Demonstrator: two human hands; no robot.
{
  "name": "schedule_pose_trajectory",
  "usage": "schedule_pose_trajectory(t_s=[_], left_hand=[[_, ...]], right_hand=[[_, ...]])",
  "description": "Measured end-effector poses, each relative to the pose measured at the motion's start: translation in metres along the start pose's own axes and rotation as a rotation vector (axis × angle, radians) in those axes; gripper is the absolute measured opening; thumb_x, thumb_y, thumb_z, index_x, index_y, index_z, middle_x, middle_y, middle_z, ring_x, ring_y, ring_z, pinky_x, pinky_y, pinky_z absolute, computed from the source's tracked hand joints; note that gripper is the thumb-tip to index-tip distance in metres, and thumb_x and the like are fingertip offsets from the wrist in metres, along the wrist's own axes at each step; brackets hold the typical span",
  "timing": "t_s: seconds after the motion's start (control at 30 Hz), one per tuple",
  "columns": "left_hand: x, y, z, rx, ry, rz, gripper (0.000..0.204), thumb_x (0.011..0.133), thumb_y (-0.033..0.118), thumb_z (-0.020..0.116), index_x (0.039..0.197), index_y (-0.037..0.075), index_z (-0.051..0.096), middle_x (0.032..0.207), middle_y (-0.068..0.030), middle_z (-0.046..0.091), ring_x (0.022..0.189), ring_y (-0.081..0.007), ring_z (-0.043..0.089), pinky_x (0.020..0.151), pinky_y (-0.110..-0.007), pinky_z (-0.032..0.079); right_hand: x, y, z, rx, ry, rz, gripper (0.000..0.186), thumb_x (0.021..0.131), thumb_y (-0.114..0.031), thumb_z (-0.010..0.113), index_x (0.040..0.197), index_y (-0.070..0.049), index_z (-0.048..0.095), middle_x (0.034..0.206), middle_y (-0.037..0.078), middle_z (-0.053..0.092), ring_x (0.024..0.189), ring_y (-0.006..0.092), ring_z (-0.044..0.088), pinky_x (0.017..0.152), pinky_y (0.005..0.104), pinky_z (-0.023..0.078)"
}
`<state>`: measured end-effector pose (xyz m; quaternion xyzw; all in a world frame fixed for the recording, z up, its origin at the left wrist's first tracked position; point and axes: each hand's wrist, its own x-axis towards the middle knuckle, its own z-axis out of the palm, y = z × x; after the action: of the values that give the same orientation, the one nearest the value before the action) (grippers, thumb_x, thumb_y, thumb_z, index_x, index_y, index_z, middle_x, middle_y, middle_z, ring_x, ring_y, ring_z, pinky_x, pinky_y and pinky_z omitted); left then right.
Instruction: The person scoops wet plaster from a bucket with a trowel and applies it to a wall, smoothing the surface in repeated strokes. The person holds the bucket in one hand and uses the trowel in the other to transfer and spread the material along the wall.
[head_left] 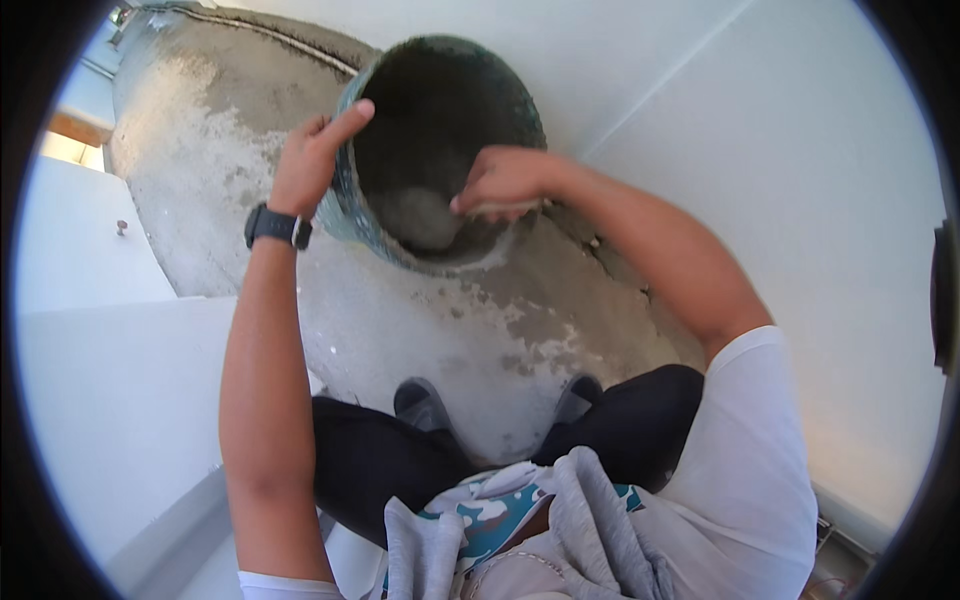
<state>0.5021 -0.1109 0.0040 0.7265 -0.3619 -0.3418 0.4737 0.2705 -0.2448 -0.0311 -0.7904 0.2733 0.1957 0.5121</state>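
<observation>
A dark green bucket (352, 190), smeared with grey on its wall, is tilted so its mouth faces me. My left hand (308, 165) grips its left rim, thumb hooked over the edge and fingers on the outer wall. Over the lower right part of the mouth is my right hand (508, 182), its fingers curled closed. What those fingers hold, if anything, I cannot make out. Beside their tips, inside the bucket, shows a blurred pale grey rounded patch (428, 218). The rest of the inside is dark.
The grey concrete floor (400, 320) has damp dark and pale patches. A white wall (780, 160) rises close on the right, and white surfaces (90, 240) stand on the left. Behind the bucket a pipe (270, 38) runs along the floor's edge. My dark shoes (422, 403) are below the bucket.
</observation>
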Motion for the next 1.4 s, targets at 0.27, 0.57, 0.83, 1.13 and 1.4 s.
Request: schedule_pose_trajectory(t_s=[0.27,0.57,0.83,1.13,1.4], left_hand=[[0.007,0.003,0.003,0.046,-0.004,-0.045,0.068,0.080,0.059,0.077,0.106,-0.003,0.070,0.092,-0.0068,0.070,0.079,-0.0134,0.063,0.068,-0.027,0.048],[0.008,-0.002,-0.012,-0.102,-0.054,-0.099,0.062,0.089,0.052,0.071,0.123,0.000,0.067,0.107,-0.0061,0.072,0.089,-0.0132,0.067,0.075,-0.026,0.051],[0.005,-0.001,-0.011,-0.160,-0.096,-0.114,0.060,0.094,0.047,0.067,0.132,0.001,0.062,0.119,-0.0072,0.070,0.099,-0.0149,0.068,0.084,-0.028,0.053],[0.012,0.000,-0.011,-0.183,-0.168,-0.071,0.060,0.097,0.044,0.065,0.135,-0.003,0.058,0.130,-0.0111,0.065,0.117,-0.0199,0.062,0.102,-0.033,0.046],[0.013,0.014,-0.007,-0.143,-0.233,-0.103,0.054,0.100,0.044,0.062,0.131,-0.001,0.059,0.127,-0.0091,0.066,0.115,-0.0191,0.062,0.101,-0.034,0.047]], right_hand=[[-0.116,0.027,-0.048,-0.021,0.218,0.136,0.042,0.090,-0.042,0.070,0.075,-0.003,0.067,0.065,0.005,0.063,0.049,0.0113,0.056,0.046,0.0286,0.042],[-0.195,0.170,0.025,0.229,0.586,0.276,0.037,0.091,-0.034,0.068,0.077,0.000,0.064,0.064,0.007,0.064,0.053,0.0149,0.059,0.052,0.0320,0.047],[-0.115,0.303,0.186,-0.231,0.977,0.473,0.039,0.090,-0.026,0.069,0.117,-0.001,0.056,0.115,0.024,0.059,0.103,0.0457,0.061,0.087,0.0521,0.051],[-0.114,0.320,0.204,-0.155,1.169,0.257,0.036,0.087,-0.023,0.074,0.110,-0.001,0.055,0.096,0.025,0.063,0.090,0.0458,0.063,0.074,0.0510,0.050],[-0.117,0.316,0.210,-0.085,1.182,0.256,0.034,0.088,-0.022,0.072,0.108,-0.001,0.055,0.095,0.024,0.066,0.091,0.0449,0.064,0.076,0.0503,0.051]])
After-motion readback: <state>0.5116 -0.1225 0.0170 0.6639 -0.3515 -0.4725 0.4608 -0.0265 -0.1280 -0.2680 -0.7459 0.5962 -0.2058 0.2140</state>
